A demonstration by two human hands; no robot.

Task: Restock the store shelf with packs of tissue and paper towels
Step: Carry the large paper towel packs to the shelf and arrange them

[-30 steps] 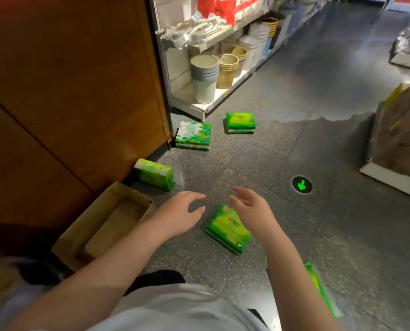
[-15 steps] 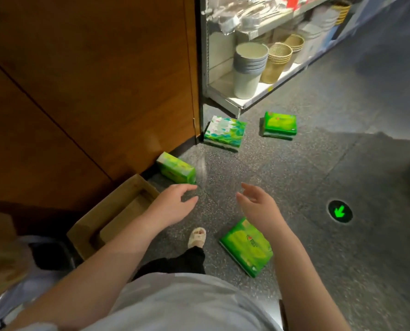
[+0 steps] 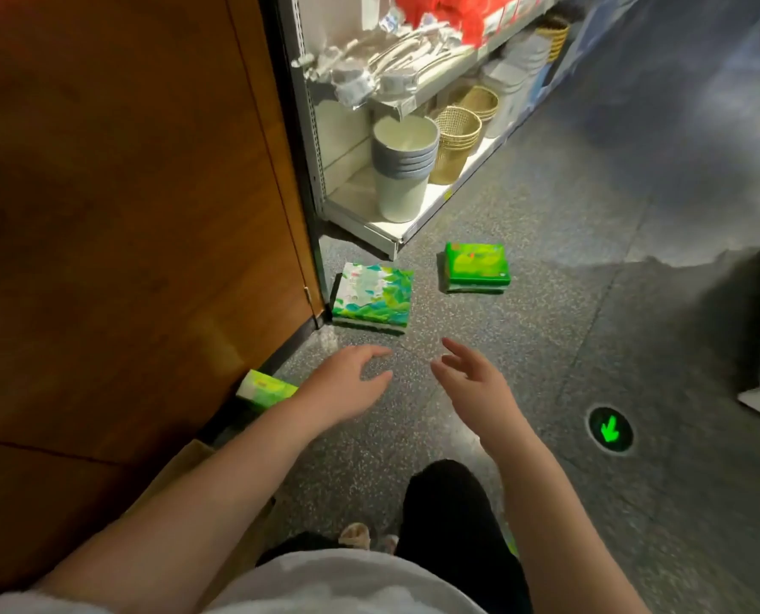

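Two tissue packs (image 3: pixel 373 299) (image 3: pixel 475 268) lie on the floor (image 3: pixel 546 347) before the shelf (image 3: pixel 360 219); a third (image 3: pixel 265 387) lies left by the wall (image 3: pixel 125 214).

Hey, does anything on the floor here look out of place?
Yes. Tissue packs lie scattered on the aisle floor: a white-and-green pack by the wooden panel, a bright green pack near the shelf base, and another green pack partly behind the left hand.
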